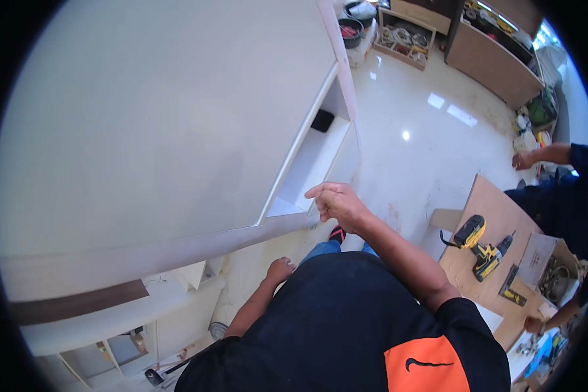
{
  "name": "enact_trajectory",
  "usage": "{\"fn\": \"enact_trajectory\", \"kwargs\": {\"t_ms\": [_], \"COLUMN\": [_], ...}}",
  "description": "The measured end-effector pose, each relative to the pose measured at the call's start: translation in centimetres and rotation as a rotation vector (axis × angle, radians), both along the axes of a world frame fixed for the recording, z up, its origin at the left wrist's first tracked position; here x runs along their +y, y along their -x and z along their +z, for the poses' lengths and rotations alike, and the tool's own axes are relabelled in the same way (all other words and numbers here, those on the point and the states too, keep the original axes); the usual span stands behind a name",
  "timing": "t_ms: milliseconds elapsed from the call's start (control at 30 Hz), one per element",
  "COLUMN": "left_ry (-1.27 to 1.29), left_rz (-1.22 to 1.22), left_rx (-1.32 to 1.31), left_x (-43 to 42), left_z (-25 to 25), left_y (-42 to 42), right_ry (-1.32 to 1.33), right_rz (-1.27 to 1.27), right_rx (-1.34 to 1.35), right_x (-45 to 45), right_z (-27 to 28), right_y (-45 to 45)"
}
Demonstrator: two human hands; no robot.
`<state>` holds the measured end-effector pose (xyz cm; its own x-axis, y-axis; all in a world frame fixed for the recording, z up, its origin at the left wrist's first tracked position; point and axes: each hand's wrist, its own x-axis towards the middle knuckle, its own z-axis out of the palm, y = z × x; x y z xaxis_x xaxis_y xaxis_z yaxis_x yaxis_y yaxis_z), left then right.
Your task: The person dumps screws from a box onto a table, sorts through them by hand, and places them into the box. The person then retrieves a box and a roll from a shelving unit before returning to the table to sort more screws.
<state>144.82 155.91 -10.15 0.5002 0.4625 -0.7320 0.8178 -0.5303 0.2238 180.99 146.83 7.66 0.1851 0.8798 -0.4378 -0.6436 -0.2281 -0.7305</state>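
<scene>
My right hand (pixel 336 204) hovers at the near end of an open white compartment (pixel 304 166) in the side of a large white cabinet panel (pixel 157 130). Its index finger stretches towards the compartment, the other fingers are loosely bent, and I see nothing in the hand. Whether the fingertip touches the edge I cannot tell. Inside the compartment's far end is a black square item (pixel 322 120). Low beside my body hangs my left hand (pixel 281 269), fingers curled in, with no object showing in it.
At right, a wooden table (pixel 454 264) bears a yellow-black cordless drill (pixel 490 256), a square (pixel 513 287) and a cardboard box (pixel 549 261). Another person (pixel 555 189) stands beyond it. A wooden tray of cables (pixel 405 39) lies on the floor. White shelving (pixel 111 346) stands lower left.
</scene>
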Motion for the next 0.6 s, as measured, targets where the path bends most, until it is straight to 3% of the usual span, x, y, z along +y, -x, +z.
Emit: {"fn": "enact_trajectory", "kwargs": {"t_ms": [33,167,500,600], "left_ry": [-0.010,-0.030,-0.082,-0.049], "left_rz": [-0.002,-0.054,-0.010,0.020], "left_rx": [-0.028,-0.089,-0.141,-0.119], "left_x": [0.0,-1.2,-4.2,-6.2], "left_z": [-0.5,1.2,-12.8,-11.6], "left_y": [0.4,0.2,10.3,10.9], "right_ry": [-0.058,-0.145,-0.245,-0.223], "right_rz": [0.066,0.136,-0.264,-0.281], "right_rx": [-0.043,0.458,0.236,0.150], "right_x": [0.4,1.5,6.0,5.2], "right_z": [1.4,7.3,5.9,6.2], "right_y": [0.3,1.7,-1.6,-3.0]}}
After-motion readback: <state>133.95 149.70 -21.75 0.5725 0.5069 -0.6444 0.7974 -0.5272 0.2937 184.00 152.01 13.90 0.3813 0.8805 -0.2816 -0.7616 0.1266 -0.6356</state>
